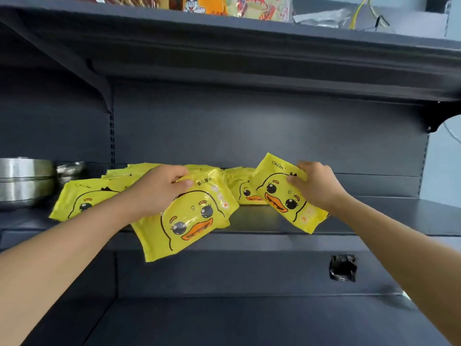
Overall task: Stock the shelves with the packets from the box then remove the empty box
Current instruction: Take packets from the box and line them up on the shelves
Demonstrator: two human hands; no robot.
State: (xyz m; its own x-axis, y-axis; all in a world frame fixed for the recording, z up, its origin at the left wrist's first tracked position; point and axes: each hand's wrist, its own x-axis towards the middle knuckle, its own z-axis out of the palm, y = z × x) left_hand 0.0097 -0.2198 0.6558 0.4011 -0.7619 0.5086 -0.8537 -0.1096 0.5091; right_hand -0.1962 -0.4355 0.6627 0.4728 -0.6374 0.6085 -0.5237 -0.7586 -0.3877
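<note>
Several yellow duck-face packets lie on the dark middle shelf (374,218). My left hand (159,188) grips the top of one packet (189,218) that hangs tilted over the shelf's front edge. My right hand (316,184) pinches the top right corner of another packet (284,196), held tilted just above the shelf. Behind them, more packets (82,196) lie in a loose pile toward the left, and one (243,192) lies between my hands. The box is out of view.
Steel pots (22,181) stand on the same shelf at the far left. The upper shelf (249,48) carries colourful snack packets (249,6). A black crumpled object (343,268) sticks to the panel below. A lower shelf (224,320) spans the bottom.
</note>
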